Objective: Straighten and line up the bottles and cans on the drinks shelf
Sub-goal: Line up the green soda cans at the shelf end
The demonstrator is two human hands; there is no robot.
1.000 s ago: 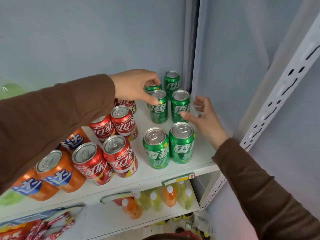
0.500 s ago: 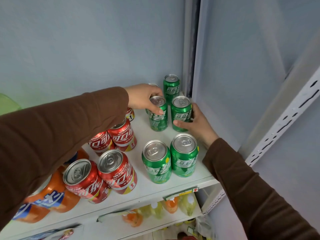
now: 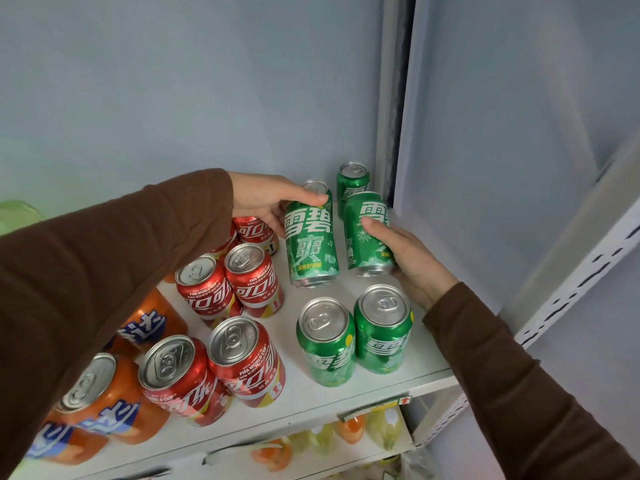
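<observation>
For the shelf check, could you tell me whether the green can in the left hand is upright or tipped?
Tipped: the green can held by the left hand leans back, its base lifted toward the camera.

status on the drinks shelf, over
Left hand grips one green Sprite can, right hand grips another green Sprite can; both lifted and tilted. Two front Sprite cans upright on the shelf. Nothing blocking.

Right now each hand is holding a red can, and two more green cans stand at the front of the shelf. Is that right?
Not quite. The head view shows the left hand and the right hand each holding a green can, not a red one. The red cans stand untouched to the left. Two more green cans do stand at the front of the shelf.
</observation>
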